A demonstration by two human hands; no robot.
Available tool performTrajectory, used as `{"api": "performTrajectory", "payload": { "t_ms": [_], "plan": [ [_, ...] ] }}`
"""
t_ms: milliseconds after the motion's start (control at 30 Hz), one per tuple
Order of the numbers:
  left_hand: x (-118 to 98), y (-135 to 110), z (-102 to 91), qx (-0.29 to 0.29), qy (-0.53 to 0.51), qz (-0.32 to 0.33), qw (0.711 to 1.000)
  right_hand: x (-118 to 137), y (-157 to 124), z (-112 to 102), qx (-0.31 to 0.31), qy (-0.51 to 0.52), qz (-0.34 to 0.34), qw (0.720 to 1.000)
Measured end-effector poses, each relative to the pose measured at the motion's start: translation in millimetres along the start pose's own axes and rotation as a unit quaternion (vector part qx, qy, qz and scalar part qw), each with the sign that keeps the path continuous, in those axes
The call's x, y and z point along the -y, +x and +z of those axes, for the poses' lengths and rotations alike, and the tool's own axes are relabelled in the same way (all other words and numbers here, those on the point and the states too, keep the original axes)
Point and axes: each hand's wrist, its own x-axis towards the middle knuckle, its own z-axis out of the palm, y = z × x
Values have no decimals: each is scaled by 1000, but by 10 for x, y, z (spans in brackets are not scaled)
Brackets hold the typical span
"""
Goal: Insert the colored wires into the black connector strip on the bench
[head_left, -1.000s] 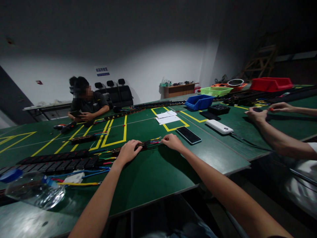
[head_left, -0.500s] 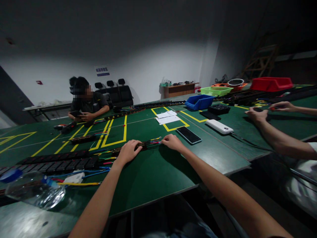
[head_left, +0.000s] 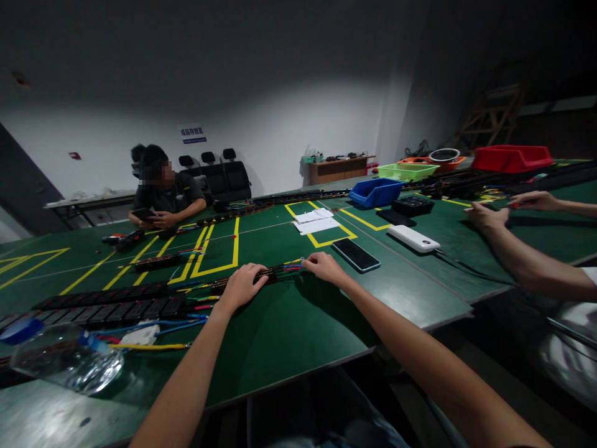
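My left hand (head_left: 243,286) is closed over a dark cable bundle (head_left: 274,272) lying on the green table, its thumb on the near side. Out of the bundle's right end come thin coloured wires (head_left: 293,266), yellow, red and blue, with small metal terminals at their tips. My right hand (head_left: 324,267) pinches these wires at their ends, finger and thumb together. Its fingers partly hide the tips. A phone (head_left: 356,254) lies just right of my right hand. More black harness parts (head_left: 130,308) with coloured leads stretch to the left of my left hand.
A plastic bottle (head_left: 68,361) lies at the near left. Beyond the phone are a white power bank (head_left: 413,239), white papers (head_left: 315,221) and a blue bin (head_left: 375,193). A co-worker's hands (head_left: 489,218) handle something at the right. Another person (head_left: 168,193) sits across the table.
The yellow wire, which stood apart from the others, now lies gathered with them at my right fingertips. My left hand has stayed in place. The co-worker's hands at the right shifted slightly.
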Motion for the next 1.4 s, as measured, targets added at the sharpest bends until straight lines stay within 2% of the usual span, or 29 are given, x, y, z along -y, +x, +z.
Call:
{"api": "performTrajectory", "payload": {
  "t_ms": [200,533,767,933,1233,1400],
  "plan": [
    [12,3,6,4,-3,-5,1000,1,-14,7,28,-5,-30,999],
    [-1,4,7,-1,6,-1,1000,-62,28,79,-31,22,-100,994],
    [8,6,8,0,-2,0,1000,6,-53,29,-34,-41,-53,997],
    [-4,0,-6,1,3,1,1000,21,-81,-19,-49,-56,-55,996],
    [6,5,7,-4,0,1,1000,59,-86,-65,-6,-108,-46,993],
    [37,10,33,-10,-2,9,1000,80,-105,-74,3,-99,-55,994]
  ]
}}
